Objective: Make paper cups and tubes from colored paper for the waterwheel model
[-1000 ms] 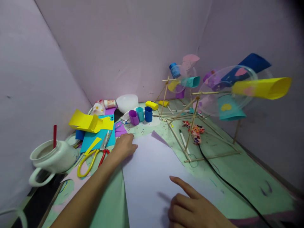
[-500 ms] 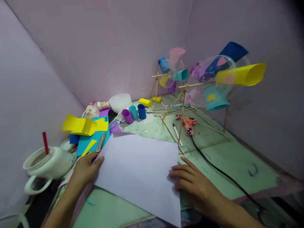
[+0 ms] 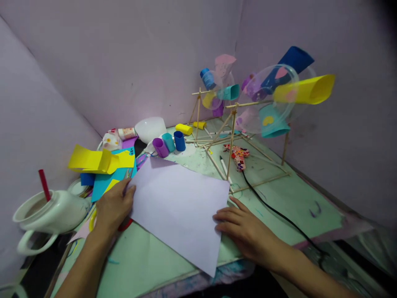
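Observation:
A large white sheet of paper (image 3: 176,207) lies slanted on the table in front of me, with one corner at its far left folded or shaded. My left hand (image 3: 115,205) is closed at the sheet's left edge, thumb against the paper; its other fingertips are hidden. Scissor blades (image 3: 128,173) show just beyond that hand, and a red loop (image 3: 125,225) shows beneath it. My right hand (image 3: 238,225) rests at the right edge, fingers stretched out and lying on the paper, little finger apart.
Stick frames carry wheels with paper cups, the nearest with a yellow cup (image 3: 310,91). A patterned hot glue gun (image 3: 238,156) trails a black cord (image 3: 276,211). Small paper tubes (image 3: 179,141) and a white bowl (image 3: 151,130) stand behind. Yellow paper (image 3: 93,160) and a white pot (image 3: 56,211) are left.
The sheet has turned slightly and its near corner has moved up and left. My left hand has moved farther up, uncovering the red loop. The whole view has shifted a little.

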Motion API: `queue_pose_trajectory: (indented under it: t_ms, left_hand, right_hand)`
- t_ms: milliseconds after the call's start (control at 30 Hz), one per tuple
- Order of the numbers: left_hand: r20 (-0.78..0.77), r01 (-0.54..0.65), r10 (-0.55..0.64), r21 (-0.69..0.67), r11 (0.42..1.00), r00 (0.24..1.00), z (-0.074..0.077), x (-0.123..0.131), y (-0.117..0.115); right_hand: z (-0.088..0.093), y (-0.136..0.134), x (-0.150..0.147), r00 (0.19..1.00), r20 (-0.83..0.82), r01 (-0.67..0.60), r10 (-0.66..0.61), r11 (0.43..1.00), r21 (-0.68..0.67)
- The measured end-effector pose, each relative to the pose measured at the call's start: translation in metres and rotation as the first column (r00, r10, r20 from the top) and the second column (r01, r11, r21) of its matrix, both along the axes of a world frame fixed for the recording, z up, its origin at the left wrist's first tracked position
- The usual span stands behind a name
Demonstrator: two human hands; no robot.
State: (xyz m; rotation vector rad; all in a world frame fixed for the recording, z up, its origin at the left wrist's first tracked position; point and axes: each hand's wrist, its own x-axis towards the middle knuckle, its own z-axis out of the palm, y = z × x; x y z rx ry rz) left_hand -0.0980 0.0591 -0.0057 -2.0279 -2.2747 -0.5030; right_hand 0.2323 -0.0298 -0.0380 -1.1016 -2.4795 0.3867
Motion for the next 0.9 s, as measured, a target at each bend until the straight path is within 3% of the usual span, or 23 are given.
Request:
queue_pose_trajectory:
  t_ms: [100, 167, 300, 467, 600, 667, 733, 833, 900]
  left_hand:
    - [0.035, 0.042, -0.051, 0.241, 0.970, 0.998, -0.006, -0.004, -0.004]
    - [0.097, -0.007, -0.024, 0.314, 0.949, 0.995, -0.007, -0.009, -0.009]
    - [0.338, -0.210, 0.100, 0.305, 0.929, 0.936, -0.003, -0.010, -0.027]
    - [0.410, -0.264, 0.121, 0.313, 0.912, 0.904, -0.007, 0.010, -0.050]
    - [0.442, -0.075, -0.078, 0.320, 0.945, 0.894, -0.020, 0.021, -0.052]
    - [0.468, 0.031, -0.166, 0.283, 0.959, 0.868, -0.023, 0.024, -0.049]
    - [0.477, 0.113, -0.235, 0.271, 0.956, 0.847, -0.023, 0.024, -0.048]
    - [0.419, 0.287, -0.415, 0.335, 0.897, 0.808, -0.019, 0.025, -0.050]
    - [0.341, 0.419, -0.549, 0.384, 0.822, 0.763, -0.017, 0.027, -0.055]
  right_hand:
    - [-0.009, 0.000, -0.007, 0.999, -0.044, -0.009, 0.012, 0.998, 0.065]
    - [-0.014, 0.000, -0.013, 0.996, -0.085, -0.021, 0.029, 0.994, 0.104]
    - [-0.014, -0.003, -0.026, 0.982, -0.177, -0.035, 0.063, 0.987, 0.159]
    - [0.009, -0.008, -0.039, 0.973, -0.225, -0.058, 0.059, 0.998, 0.014]
    - [0.021, 0.003, -0.042, 0.921, -0.388, -0.036, 0.043, 0.999, 0.025]
    - [0.026, 0.019, -0.043, 0.866, -0.498, -0.014, 0.048, 0.997, 0.072]
    - [0.036, 0.045, -0.046, 0.796, -0.606, 0.085, -0.009, 0.992, 0.097]
    - [0.056, 0.099, -0.054, 0.777, -0.574, 0.338, -0.259, 0.941, 0.033]
    - [0.070, 0.141, -0.063, 0.825, -0.368, 0.480, -0.430, 0.876, 0.052]
